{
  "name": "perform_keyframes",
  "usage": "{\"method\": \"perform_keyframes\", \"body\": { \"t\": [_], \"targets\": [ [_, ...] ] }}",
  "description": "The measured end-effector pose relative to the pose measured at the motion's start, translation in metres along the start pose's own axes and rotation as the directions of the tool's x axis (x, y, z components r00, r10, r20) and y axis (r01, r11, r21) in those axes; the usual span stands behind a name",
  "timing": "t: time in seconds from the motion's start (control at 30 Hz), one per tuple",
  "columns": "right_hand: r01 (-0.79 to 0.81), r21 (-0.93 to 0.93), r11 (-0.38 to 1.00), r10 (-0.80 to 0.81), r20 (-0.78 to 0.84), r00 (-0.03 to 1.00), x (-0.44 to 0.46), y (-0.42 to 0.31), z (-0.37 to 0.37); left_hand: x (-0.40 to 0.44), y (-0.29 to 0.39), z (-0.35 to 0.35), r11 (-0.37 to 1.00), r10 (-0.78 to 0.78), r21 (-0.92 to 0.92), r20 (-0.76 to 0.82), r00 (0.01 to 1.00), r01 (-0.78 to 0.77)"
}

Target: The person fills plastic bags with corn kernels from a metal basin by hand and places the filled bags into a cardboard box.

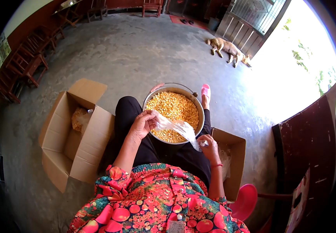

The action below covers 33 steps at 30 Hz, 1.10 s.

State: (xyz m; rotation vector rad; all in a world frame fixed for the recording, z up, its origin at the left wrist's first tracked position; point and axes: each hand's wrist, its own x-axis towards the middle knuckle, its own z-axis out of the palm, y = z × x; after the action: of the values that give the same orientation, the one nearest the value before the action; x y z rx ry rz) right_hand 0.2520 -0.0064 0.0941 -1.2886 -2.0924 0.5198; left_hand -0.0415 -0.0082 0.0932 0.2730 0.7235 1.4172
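Bag [182, 128] pinched at either end by left hand [142, 125] and right hand [210, 149], so stretched above corn [173, 106]. Bucket [201, 116] sits between legs [127, 112], likely for reach.

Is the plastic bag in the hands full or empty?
Looks empty: the plastic bag stretches thin between left hand and right hand, no bulge showing.

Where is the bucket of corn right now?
In the head view, the bucket is near the middle, between the legs, right of the left box. The left hand and right hand hold a bag over its near side.
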Motion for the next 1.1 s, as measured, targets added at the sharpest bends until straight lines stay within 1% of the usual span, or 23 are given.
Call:
{"method": "perform_keyframes", "body": {
  "t": [0.03, 0.07, 0.1, 0.17, 0.2, 0.27, 0.33, 0.4, 0.43, 0.47, 0.53, 0.57, 0.63, 0.67, 0.73, 0.8, 0.83, 0.87, 0.93, 0.97, 1.0, 1.07, 1.1],
  "targets": [
    [-0.073, 0.005, 0.997, 0.071, 0.125, 0.99, -0.002, 0.003, -0.001, -0.001, -0.001, 0.001, 1.0, -0.011, 0.018, 0.034, 0.999, 0.01],
    [-0.075, 0.006, 0.997, 0.073, 0.126, 0.989, -0.006, 0.003, -0.004, -0.003, -0.002, 0.002, 0.999, -0.022, 0.037, 0.067, 0.998, 0.02],
    [-0.085, 0.138, 0.987, 0.05, 0.242, 0.969, -0.005, -0.013, -0.013, -0.001, -0.005, 0.001, 0.999, -0.022, 0.038, 0.065, 0.998, 0.02],
    [-0.14, 0.393, 0.909, -0.034, 0.403, 0.914, 0.001, -0.03, -0.025, 0.003, -0.015, -0.001, 0.902, 0.03, 0.426, 0.09, 0.995, -0.066],
    [-0.333, 0.553, 0.764, 0.085, 0.425, 0.901, 0.003, -0.042, -0.028, 0.003, -0.019, 0.001, 0.901, 0.024, 0.429, 0.09, 0.996, -0.06],
    [-0.178, 0.516, 0.838, 0.015, 0.303, 0.953, 0.016, -0.067, -0.031, 0.002, -0.03, 0.004, 0.831, 0.093, 0.52, 0.217, 0.972, -0.196],
    [-0.122, 0.46, 0.88, -0.023, 0.297, 0.955, 0.026, -0.08, -0.022, -0.006, -0.025, 0.018, 0.821, 0.061, 0.54, 0.24, 0.969, -0.186],
    [-0.016, 0.244, 0.97, -0.04, 0.224, 0.974, 0.034, -0.089, -0.006, -0.01, -0.022, 0.024, 0.804, 0.009, 0.565, 0.3, 0.954, -0.185],
    [0.132, 0.132, 0.982, -0.149, 0.132, 0.98, 0.037, -0.087, 0.005, -0.014, -0.019, 0.028, 0.805, 0.009, 0.564, 0.3, 0.954, -0.186],
    [0.156, 0.068, 0.985, -0.161, 0.085, 0.983, 0.039, -0.084, 0.017, -0.018, -0.016, 0.031, 0.821, 0.001, 0.538, 0.331, 0.944, -0.189],
    [0.195, -0.088, 0.977, -0.186, 0.104, 0.977, 0.042, -0.063, 0.033, -0.02, -0.012, 0.03, 0.838, -0.004, 0.51, 0.359, 0.933, -0.193],
    [0.197, -0.086, 0.977, -0.187, 0.108, 0.976, 0.043, -0.057, 0.039, -0.019, -0.01, 0.025, 0.853, -0.022, 0.497, 0.341, 0.94, -0.161],
    [-0.031, 0.087, 0.996, 0.03, 0.023, 0.999, 0.042, -0.052, 0.044, -0.018, -0.006, 0.017, 0.867, -0.043, 0.483, 0.321, 0.946, -0.124],
    [0.012, 0.068, 0.998, -0.006, -0.086, 0.996, 0.042, -0.05, 0.043, -0.017, -0.006, 0.013, 0.871, -0.046, 0.484, 0.258, 0.965, -0.088],
    [-0.058, 0.094, 0.994, 0.07, -0.127, 0.99, 0.041, -0.049, 0.036, -0.012, -0.01, 0.005, 0.875, -0.051, 0.481, 0.196, 0.979, -0.051],
    [-0.047, 0.081, 0.996, 0.06, -0.158, 0.986, 0.043, -0.049, 0.033, -0.008, -0.015, 0.0, 0.636, -0.091, 0.752, 0.296, 0.951, -0.173],
    [-0.036, 0.07, 0.997, 0.048, -0.189, 0.981, 0.043, -0.049, 0.033, -0.009, -0.019, 0.0, 0.513, -0.095, 0.83, 0.309, 0.946, -0.219],
    [-0.036, 0.07, 0.997, 0.048, -0.189, 0.981, 0.043, -0.05, 0.033, -0.011, -0.024, 0.002, 0.513, -0.095, 0.83, 0.309, 0.946, -0.219],
    [0.073, -0.064, 0.995, -0.083, -0.173, 0.981, 0.044, -0.052, 0.037, -0.024, -0.024, 0.026, 0.51, 0.075, 0.794, 0.342, 0.937, -0.331],
    [0.062, -0.052, 0.997, -0.07, -0.159, 0.985, 0.042, -0.053, 0.041, -0.022, -0.031, 0.029, 0.505, 0.186, 0.741, 0.408, 0.894, -0.444],
    [0.062, -0.052, 0.997, -0.069, -0.16, 0.985, 0.041, -0.056, 0.042, -0.021, -0.033, 0.03, 0.504, 0.186, 0.741, 0.409, 0.894, -0.443],
    [0.012, 0.066, 0.998, -0.004, -0.122, 0.993, 0.039, -0.062, 0.044, -0.021, -0.036, 0.03, 0.195, 0.144, 0.895, 0.378, 0.914, -0.401],
    [0.015, 0.052, 0.999, -0.008, -0.122, 0.992, 0.039, -0.06, 0.045, -0.019, -0.038, 0.028, 0.166, 0.096, 0.919, 0.346, 0.933, -0.357]
  ]
}}
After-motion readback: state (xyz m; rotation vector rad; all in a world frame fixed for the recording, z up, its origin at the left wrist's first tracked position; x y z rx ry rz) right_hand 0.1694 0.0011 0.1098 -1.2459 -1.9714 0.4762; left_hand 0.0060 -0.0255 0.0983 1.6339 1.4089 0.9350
